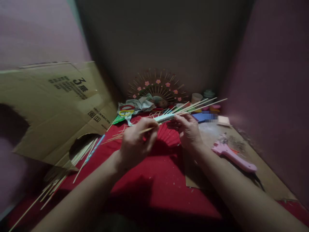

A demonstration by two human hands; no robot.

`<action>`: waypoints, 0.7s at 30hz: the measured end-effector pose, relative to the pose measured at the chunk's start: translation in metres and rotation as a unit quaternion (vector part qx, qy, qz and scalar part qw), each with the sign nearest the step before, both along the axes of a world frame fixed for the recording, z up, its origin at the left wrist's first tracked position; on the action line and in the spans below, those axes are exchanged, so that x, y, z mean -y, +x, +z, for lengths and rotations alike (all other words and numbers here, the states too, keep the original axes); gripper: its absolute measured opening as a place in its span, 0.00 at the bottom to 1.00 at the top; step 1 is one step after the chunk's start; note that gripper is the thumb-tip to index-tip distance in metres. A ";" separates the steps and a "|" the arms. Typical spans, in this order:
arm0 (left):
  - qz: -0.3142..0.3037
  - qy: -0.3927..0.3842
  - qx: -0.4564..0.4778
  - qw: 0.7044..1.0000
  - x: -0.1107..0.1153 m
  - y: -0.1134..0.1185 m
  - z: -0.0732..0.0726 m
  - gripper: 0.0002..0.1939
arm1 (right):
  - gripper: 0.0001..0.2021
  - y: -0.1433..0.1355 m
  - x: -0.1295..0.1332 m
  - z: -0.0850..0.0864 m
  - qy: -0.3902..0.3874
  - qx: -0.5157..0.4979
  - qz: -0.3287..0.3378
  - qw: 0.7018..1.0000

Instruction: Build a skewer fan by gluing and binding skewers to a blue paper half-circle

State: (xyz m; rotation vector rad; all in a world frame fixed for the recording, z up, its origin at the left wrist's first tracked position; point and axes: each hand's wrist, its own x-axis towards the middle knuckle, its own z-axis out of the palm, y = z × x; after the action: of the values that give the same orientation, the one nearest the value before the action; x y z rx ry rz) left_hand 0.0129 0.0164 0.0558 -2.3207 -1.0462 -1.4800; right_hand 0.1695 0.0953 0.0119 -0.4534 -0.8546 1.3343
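Note:
My left hand [137, 138] is closed, its fingertips pinching a thin wooden stick [145, 130]. Beside it, my right hand [189, 132] grips a pale strip [164, 118] by its right end, between thumb and fingers. Several slender sticks [205, 102] fan out from behind this strip toward the upper right. The left fingertips are close to the strip's left end; whether they touch it I cannot tell. More loose sticks [113, 138] lie on the red cloth [166, 170] beyond my left hand.
A cut cardboard sheet [55, 119] stands at left, with a bundle of sticks [84, 151] by its opening. At right, a pink glue gun [234, 156] rests on a cardboard mat [260, 170]. Scissors [126, 110] and a flower-decorated stick fan [158, 85] are at the back.

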 end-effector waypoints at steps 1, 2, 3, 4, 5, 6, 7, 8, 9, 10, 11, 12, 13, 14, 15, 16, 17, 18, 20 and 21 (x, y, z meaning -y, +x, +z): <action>0.009 0.034 -0.034 0.999 -0.003 0.005 -0.005 0.04 | 0.09 0.000 0.001 0.000 0.005 0.002 -0.003 1.000; 0.014 0.056 -0.056 0.997 -0.008 0.009 -0.009 0.04 | 0.09 -0.001 0.002 0.001 0.007 0.005 -0.005 1.000; 0.016 0.066 -0.064 0.996 -0.012 0.011 -0.012 0.04 | 0.09 -0.001 0.003 0.001 0.009 0.009 -0.006 1.000; 0.016 0.064 -0.061 0.996 -0.017 0.012 -0.014 0.04 | 0.09 -0.001 0.004 0.001 0.011 0.012 -0.006 1.000; 0.017 0.056 -0.054 0.997 -0.021 0.013 -0.015 0.03 | 0.09 -0.002 0.004 0.002 0.012 0.014 -0.006 1.000; 0.018 0.046 -0.046 0.998 -0.024 0.015 -0.016 0.03 | 0.09 -0.002 0.004 0.002 0.014 0.014 -0.007 1.000; 0.021 0.042 -0.038 0.998 -0.026 0.016 -0.016 0.03 | 0.08 -0.002 0.004 0.002 0.015 0.012 -0.007 1.000; 0.022 0.040 -0.031 0.998 -0.027 0.018 -0.016 0.03 | 0.08 -0.003 0.004 0.002 0.015 0.009 -0.007 1.000; 0.021 0.038 -0.027 0.999 -0.027 0.020 -0.016 0.03 | 0.07 -0.003 0.004 0.001 0.014 0.003 -0.008 1.000; 0.020 0.038 -0.026 0.999 -0.027 0.022 -0.015 0.03 | 0.07 -0.003 0.003 0.001 0.012 -0.002 -0.008 1.000; 0.020 0.036 -0.026 0.999 -0.027 0.024 -0.015 0.03 | 0.06 -0.004 0.003 0.001 0.009 -0.007 -0.008 1.000; 0.021 0.033 -0.027 0.999 -0.028 0.026 -0.015 0.03 | 0.06 -0.004 0.003 0.001 0.006 -0.011 -0.008 1.000; 0.025 0.029 -0.028 0.999 -0.029 0.027 -0.014 0.03 | 0.06 -0.004 0.003 0.001 0.004 -0.014 -0.008 1.000; 0.028 0.026 -0.029 0.999 -0.030 0.028 -0.014 0.02 | 0.06 -0.005 0.003 0.002 0.002 -0.017 -0.007 1.000; 0.031 0.023 -0.028 0.999 -0.032 0.029 -0.014 0.02 | 0.06 -0.005 0.003 0.002 0.000 -0.019 -0.006 1.000; 0.033 0.022 -0.027 0.999 -0.033 0.029 -0.014 0.02 | 0.06 -0.005 0.003 0.003 -0.002 -0.022 -0.005 1.000; 0.032 0.021 -0.026 0.999 -0.035 0.029 -0.014 0.02 | 0.06 -0.005 0.003 0.003 -0.003 -0.025 -0.003 1.000; 0.030 0.021 -0.026 0.999 -0.036 0.029 -0.014 0.02 | 0.05 -0.005 0.003 0.004 -0.004 -0.026 -0.002 1.000; 0.028 0.024 -0.032 0.999 -0.037 0.028 -0.015 0.02 | 0.05 -0.005 0.004 0.004 -0.003 -0.028 0.000 1.000; 0.030 0.029 -0.038 0.998 -0.037 0.028 -0.015 0.02 | 0.06 -0.005 0.004 0.004 -0.002 -0.028 -0.001 1.000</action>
State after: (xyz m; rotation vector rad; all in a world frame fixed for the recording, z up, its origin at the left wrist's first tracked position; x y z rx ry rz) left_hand 0.0409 0.0536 0.0412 -2.2666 -1.0310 -1.3700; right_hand 0.1643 0.0913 0.0163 -0.4179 -0.8060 1.3417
